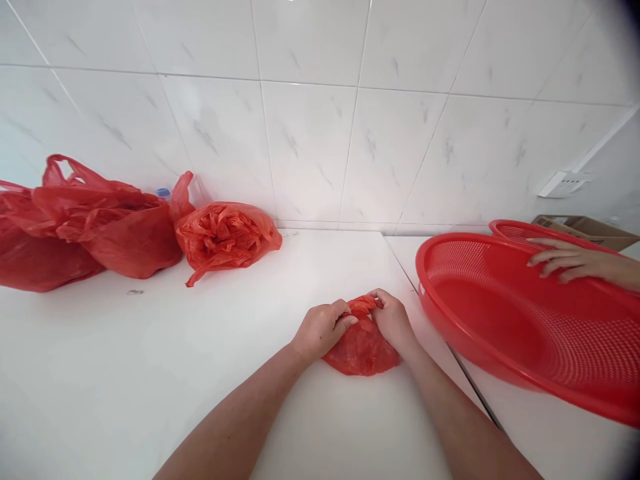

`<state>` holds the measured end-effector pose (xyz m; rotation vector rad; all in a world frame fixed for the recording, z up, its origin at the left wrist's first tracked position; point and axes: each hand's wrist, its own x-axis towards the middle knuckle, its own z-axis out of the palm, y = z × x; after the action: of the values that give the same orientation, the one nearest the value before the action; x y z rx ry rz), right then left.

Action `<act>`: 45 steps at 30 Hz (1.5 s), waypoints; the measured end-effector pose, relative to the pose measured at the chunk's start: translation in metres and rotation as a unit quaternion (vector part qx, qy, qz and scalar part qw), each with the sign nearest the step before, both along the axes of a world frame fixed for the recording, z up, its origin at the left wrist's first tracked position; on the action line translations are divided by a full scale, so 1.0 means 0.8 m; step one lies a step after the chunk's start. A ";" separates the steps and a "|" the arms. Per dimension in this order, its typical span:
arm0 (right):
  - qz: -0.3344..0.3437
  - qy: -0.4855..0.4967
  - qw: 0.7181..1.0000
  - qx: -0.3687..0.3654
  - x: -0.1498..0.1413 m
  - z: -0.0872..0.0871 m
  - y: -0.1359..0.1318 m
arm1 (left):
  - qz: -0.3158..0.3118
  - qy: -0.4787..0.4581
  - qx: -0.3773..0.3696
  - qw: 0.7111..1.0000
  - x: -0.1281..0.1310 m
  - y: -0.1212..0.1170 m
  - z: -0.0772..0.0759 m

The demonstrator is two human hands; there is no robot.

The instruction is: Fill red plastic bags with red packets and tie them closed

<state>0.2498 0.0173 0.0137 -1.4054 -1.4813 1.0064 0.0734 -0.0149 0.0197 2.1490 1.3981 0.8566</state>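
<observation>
A small red plastic bag lies on the white counter in front of me. My left hand pinches its gathered top from the left, fingers closed on the plastic. My right hand grips the same knot from the right, fingers curled around it. Both forearms reach in from the bottom edge.
Big red bags and a smaller tied red bag sit at the back left by the tiled wall. A large red perforated basket stands at the right, another person's hand resting on its rim. A cardboard box is behind it.
</observation>
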 end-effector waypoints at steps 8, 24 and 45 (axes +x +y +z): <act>0.115 0.300 0.940 -0.115 0.006 0.015 -0.004 | 0.061 -0.028 0.060 0.996 -0.016 0.011 -0.005; -0.013 0.492 0.868 -0.065 0.056 0.017 0.027 | 0.237 0.106 0.314 0.913 -0.134 0.054 0.001; 0.250 -0.108 0.951 0.144 -0.028 -0.021 -0.003 | 0.080 0.129 0.242 0.958 -0.050 0.022 -0.003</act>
<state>0.2277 0.0152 -0.0029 -0.9704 -2.1208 0.8978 0.0333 0.0025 0.0173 2.6169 1.6404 1.1031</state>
